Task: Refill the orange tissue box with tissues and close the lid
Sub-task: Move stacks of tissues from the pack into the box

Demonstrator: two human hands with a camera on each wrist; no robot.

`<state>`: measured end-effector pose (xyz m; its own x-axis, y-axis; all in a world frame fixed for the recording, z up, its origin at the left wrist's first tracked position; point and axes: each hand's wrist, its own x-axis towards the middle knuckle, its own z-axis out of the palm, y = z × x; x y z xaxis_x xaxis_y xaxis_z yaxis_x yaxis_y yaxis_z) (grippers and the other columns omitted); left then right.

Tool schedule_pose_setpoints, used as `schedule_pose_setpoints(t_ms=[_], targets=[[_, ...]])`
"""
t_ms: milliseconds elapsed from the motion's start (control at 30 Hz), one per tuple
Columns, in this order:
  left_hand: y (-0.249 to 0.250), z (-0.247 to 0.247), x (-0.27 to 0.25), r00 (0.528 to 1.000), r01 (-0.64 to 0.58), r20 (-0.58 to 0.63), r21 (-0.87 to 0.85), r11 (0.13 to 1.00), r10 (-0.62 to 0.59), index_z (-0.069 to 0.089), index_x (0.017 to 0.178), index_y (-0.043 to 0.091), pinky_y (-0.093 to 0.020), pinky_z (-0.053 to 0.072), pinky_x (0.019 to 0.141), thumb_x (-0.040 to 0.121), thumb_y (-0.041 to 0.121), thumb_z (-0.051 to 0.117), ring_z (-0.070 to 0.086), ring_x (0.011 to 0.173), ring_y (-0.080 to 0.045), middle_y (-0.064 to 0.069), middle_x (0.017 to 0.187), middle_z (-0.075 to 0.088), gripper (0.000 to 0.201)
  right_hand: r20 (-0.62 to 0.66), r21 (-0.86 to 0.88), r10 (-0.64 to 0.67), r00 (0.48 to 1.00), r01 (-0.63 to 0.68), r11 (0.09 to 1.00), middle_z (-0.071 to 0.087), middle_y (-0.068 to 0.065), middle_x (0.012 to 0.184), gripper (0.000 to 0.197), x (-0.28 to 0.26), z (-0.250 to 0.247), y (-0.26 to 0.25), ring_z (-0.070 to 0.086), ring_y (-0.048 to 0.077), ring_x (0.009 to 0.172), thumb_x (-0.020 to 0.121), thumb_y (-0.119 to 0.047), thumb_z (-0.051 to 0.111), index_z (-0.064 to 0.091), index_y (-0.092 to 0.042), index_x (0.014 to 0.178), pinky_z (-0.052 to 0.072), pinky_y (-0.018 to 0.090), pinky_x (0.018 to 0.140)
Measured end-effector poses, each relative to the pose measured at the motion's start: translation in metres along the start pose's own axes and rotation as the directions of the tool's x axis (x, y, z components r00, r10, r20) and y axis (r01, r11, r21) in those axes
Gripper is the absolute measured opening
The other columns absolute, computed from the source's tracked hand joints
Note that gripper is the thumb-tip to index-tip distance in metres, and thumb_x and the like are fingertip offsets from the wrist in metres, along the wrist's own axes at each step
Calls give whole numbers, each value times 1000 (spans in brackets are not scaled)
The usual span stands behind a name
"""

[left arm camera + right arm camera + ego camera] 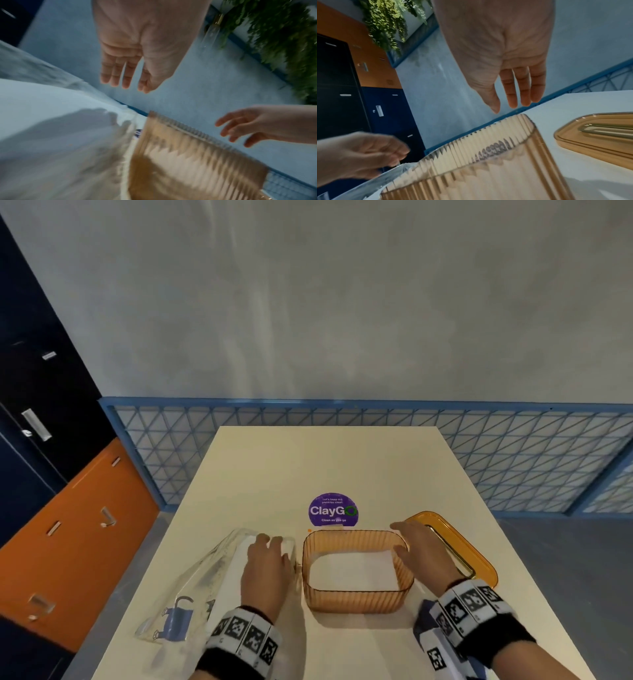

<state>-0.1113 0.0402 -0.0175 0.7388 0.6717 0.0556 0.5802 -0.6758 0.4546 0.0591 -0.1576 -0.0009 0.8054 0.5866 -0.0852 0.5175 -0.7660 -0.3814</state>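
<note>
Both wrists wear marker bands; left hand lies on the clear tissue pack, right hand fingers relaxed above the lidless orange tissue box on the cream counter, beside a grey wall.

A cream table is being shown beneath everything; a round purple sticker reading "ClayGo" is being displayed on it near the middle; a blue lattice railing is being seen running behind the far edge of the table, against a grey wall; dark blue lockers and orange lockers are being seen at the left; hanging green plants are being caught in the right wrist view.
</note>
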Motion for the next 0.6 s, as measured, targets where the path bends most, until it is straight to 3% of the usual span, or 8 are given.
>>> schedule_pose_setpoints(t_ms=[67,133,200,267,300,367,433,600], targets=[[-18,4,-10,993,112,36,85,990,-116,43,133,9,-36,43,96,94,30,48,39,127,-28,-11,138,39,45,87,49,68,994,-73,996,42,7,145,50,-7,4,4,39,20,134,97,-22,47,33,-21,145,34,30,108],[-28,13,-17,978,164,93,225,961,-188,36,136,13,-35,42,97,91,47,45,36,128,-26,-8,138,36,57,155,97,96,983,-112,989,43,9,146,52,-11,6,3,44,21,131,99,-20,44,27,-18,148,37,30,106],[-34,22,-22,971,158,122,312,937,-204,31,138,15,-36,39,100,88,57,42,33,130,-26,-6,139,34,66,168,123,119,979,-140,982,51,11,139,51,-12,9,2,54,18,112,100,-15,39,25,-18,149,46,26,89],[-37,29,-24,969,153,127,358,921,-210,26,142,15,-38,36,104,88,58,42,30,133,-28,-7,144,29,70,162,143,142,977,-165,976,62,10,115,50,-12,10,2,51,10,81,100,-10,34,24,-19,148,42,18,65],[-37,30,-24,968,155,127,371,916,-215,23,143,15,-39,34,107,89,56,41,28,135,-28,-7,146,27,70,161,151,146,976,-171,974,61,5,101,50,-12,10,3,47,7,70,100,-8,32,25,-20,148,41,18,63],[-36,31,-24,965,165,128,387,907,-230,20,145,16,-40,32,109,92,53,39,26,137,-29,-8,148,25,67,164,169,152,975,-179,969,58,3,96,51,-13,11,5,46,7,68,100,-7,32,25,-22,148,48,25,73],[-34,30,-22,964,175,124,369,913,-235,24,143,16,-40,33,108,94,52,35,28,136,-28,-7,146,28,62,159,178,159,975,-186,966,60,5,97,51,-14,10,5,53,14,79,100,-8,32,26,-23,148,53,32,83],[-36,28,-22,965,200,117,245,949,-234,36,135,17,-40,35,104,97,48,31,34,131,-25,-6,138,37,50,167,198,156,973,-188,962,61,7,94,51,-16,12,5,56,18,80,99,-6,32,26,-22,148,53,33,80]])
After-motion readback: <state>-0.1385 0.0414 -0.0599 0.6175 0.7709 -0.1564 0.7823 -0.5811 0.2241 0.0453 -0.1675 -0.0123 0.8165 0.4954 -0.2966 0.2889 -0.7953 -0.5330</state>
